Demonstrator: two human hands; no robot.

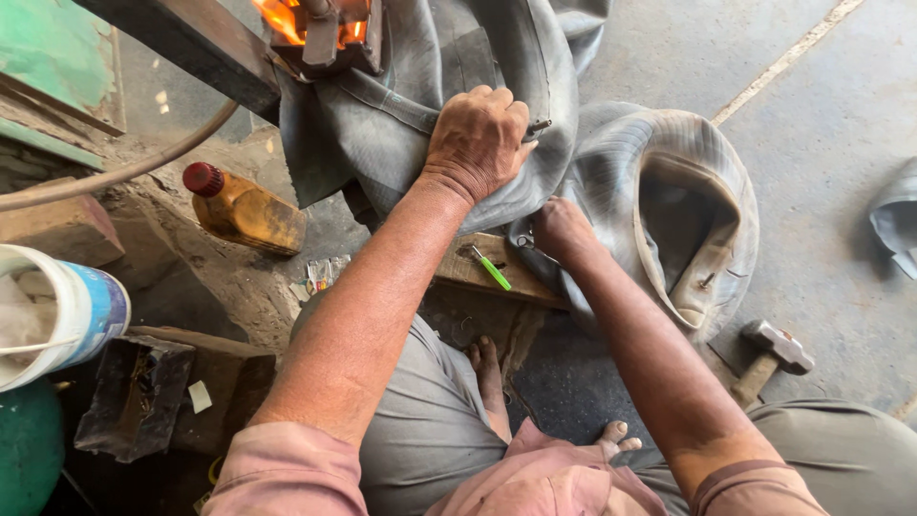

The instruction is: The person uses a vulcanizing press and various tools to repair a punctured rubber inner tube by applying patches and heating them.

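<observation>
**Hands on a tube by the flame**

On the floor (821, 115), a grey rubber tube (401, 124) lies draped from a clamp press (325, 38) where a flame (282, 14) burns at the top edge. The left hand (478, 141) lies palm-down on the tube, fingers (497, 100) curled over a fold and gripping the rubber just beside its valve stem (540, 125). The right hand (562, 229) sits lower, tucked under the hanging rubber by a wooden board (478, 272); its fingers are hidden, so their grip cannot be told. A green-handled tool (492, 270) rests on the board, near that hand. A second tube (669, 191) curls open to the right, touching the first. A hammer (772, 355) lies on the floor beyond the right forearm. To the left stand an amber bottle (246, 210) with a red cap and a white bucket (67, 311).
</observation>
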